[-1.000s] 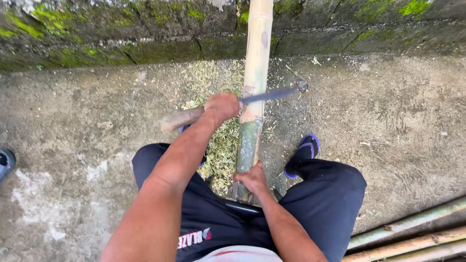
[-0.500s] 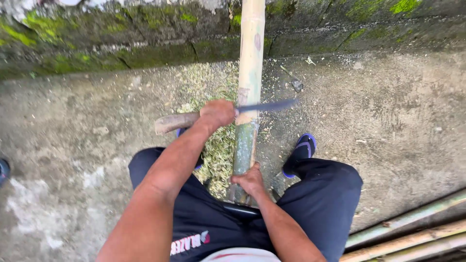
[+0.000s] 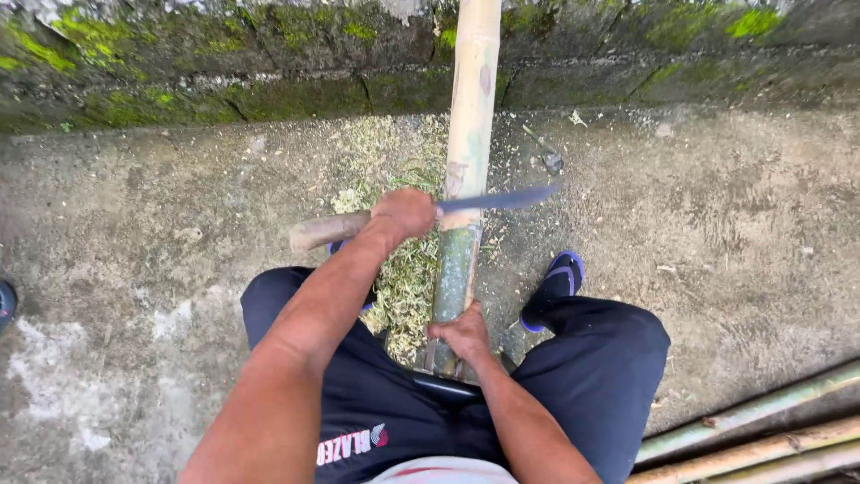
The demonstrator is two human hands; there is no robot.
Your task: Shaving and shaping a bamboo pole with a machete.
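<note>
A long bamboo pole (image 3: 471, 125) leans from between my knees up against the mossy wall; its upper part is scraped pale, its lower part is still green. My left hand (image 3: 405, 213) grips a long knife with a wooden handle (image 3: 315, 231), and its blade (image 3: 498, 199) lies crosswise on the pole. My right hand (image 3: 460, 330) clasps the pole's lower end near my lap. A heap of green shavings (image 3: 405, 278) lies left of the pole.
A moss-covered stone wall (image 3: 224, 63) closes the far side of the concrete floor (image 3: 717, 233). Several bamboo poles (image 3: 761, 430) lie at the lower right. My blue sandal (image 3: 557, 280) is beside the pole. A dark shoe (image 3: 5, 305) shows at the left edge.
The knife has slid a little down the pole toward me and its blade now lies flatter. My right hand has kept its hold.
</note>
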